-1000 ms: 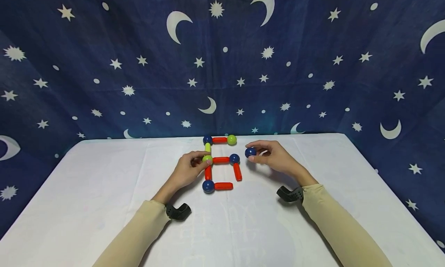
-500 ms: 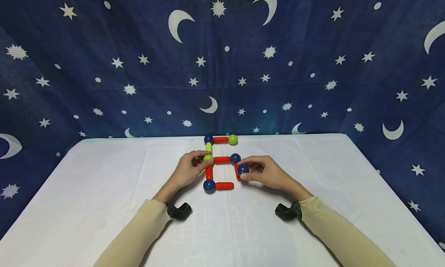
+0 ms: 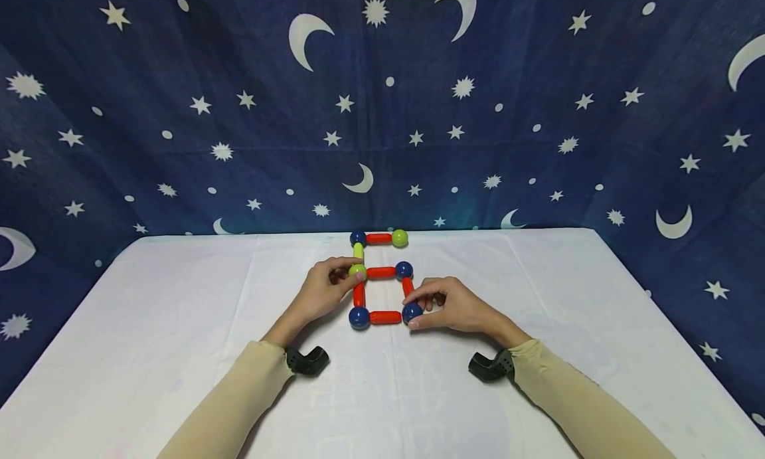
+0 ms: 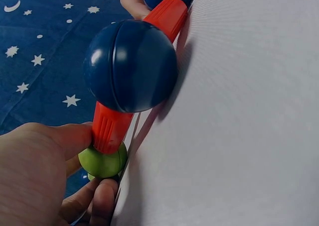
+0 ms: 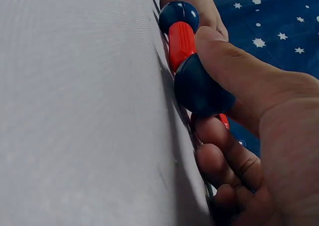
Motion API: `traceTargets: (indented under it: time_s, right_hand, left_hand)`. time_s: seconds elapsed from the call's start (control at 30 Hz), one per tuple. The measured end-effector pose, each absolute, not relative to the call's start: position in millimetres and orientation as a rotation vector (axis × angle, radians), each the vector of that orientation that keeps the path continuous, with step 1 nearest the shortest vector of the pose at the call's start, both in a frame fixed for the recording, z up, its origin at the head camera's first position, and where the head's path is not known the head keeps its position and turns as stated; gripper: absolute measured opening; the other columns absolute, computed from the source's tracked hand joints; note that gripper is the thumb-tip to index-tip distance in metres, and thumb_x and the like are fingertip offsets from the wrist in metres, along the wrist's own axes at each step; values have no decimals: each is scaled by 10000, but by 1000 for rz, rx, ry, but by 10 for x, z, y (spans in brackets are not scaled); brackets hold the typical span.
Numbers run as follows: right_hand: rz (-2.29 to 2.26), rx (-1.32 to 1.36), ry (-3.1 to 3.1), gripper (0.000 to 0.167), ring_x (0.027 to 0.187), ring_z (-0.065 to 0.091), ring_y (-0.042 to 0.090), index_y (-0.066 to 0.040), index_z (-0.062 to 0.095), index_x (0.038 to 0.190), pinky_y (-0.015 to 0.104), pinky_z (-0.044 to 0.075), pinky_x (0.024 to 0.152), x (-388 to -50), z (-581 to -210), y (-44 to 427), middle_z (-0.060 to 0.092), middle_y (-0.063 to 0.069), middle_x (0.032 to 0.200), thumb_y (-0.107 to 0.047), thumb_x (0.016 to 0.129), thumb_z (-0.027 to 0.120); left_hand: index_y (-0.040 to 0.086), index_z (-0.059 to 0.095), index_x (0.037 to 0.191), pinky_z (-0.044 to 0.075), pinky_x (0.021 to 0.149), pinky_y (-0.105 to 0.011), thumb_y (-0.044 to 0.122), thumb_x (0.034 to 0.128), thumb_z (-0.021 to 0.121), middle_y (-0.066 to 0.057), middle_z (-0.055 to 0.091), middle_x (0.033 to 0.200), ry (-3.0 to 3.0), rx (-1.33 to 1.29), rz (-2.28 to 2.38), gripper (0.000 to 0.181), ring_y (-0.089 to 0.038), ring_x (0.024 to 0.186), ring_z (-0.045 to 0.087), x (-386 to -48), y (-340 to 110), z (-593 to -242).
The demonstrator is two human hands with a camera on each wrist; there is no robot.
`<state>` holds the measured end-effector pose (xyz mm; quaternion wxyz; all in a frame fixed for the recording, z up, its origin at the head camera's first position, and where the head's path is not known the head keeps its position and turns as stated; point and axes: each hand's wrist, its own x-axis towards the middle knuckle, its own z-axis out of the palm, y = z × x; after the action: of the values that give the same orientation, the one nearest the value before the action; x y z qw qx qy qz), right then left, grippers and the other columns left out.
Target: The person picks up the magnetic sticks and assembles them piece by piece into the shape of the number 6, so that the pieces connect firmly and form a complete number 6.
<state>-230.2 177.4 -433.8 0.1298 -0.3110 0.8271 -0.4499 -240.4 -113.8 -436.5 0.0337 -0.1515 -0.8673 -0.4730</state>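
A flat figure of balls and rods lies on the white table, shaped much like a 6. My left hand (image 3: 325, 287) pinches the green ball (image 3: 357, 272) at the middle of its left side. Between thumb and fingers, my right hand (image 3: 455, 306) holds a blue ball (image 3: 412, 313) at the lower right corner. That ball meets the end of the bottom red rod (image 3: 385, 317) and the lower end of the right red rod (image 3: 408, 286). Another blue ball (image 4: 130, 65) forms the lower left corner, large in the left wrist view.
At the top of the figure a red rod (image 3: 379, 238) joins a blue ball (image 3: 358, 238) to a green ball (image 3: 400, 238). A dark blue cloth with stars and moons (image 3: 418, 113) hangs behind the table (image 3: 179, 353). Each wrist wears a black mount (image 3: 307, 362).
My right hand has carried its blue ball down and left, from beside the figure to the lower right corner between two red rods. The left hand stays on the green ball.
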Motion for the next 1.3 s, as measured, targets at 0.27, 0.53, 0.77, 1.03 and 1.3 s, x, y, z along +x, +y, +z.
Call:
traceTargets:
  time_s: [0.27,0.53,0.77,1.03,1.3]
  right_hand:
    - [-1307,-920,2405,347,812,543,198,-182,784,1110,262,405,682,-2315,-4361,1788,615,-14,857,-246,787,895]
    - [-1313,-934,2397,355,811,536,202,-164,781,1121,261,397,678,-2323,-4374,1790,608,-13,855,-241,793,891]
    - [-1317,-945,2392,349,810,528,196,-160,780,1118,262,388,675,-2312,-4360,1783,604,-12,853,-234,795,890]
    - [-1309,-936,2401,355,811,530,190,-160,782,1119,258,392,674,-2312,-4359,1783,603,-18,850,-242,791,892]
    - [-1315,-944,2400,357,798,532,191,-158,781,1119,259,390,670,-2313,-4364,1789,607,-12,846,-228,787,894]
  left_hand:
    - [48,707,1256,477,752,-311,179,962,718,-83,657,985,-2664,-485,-1456,321,-216,839,564,-2401,-1144,-4363]
    - [78,702,1282,534,858,-427,196,936,750,-160,625,1100,-2663,-499,-1420,368,-283,947,638,-2382,-1172,-4287]
    - [95,746,1185,444,712,-343,214,896,794,-110,564,958,-2690,-566,-1397,317,-248,846,524,-2213,-1219,-4182]
    - [95,757,1090,450,623,-238,231,797,893,-23,595,837,-2782,-1007,-1522,351,-182,733,548,-2067,-1329,-4226]
    - [64,780,1101,439,599,-244,143,773,902,-2,628,784,-2721,-1036,-1626,358,-170,686,546,-2089,-1370,-4285]
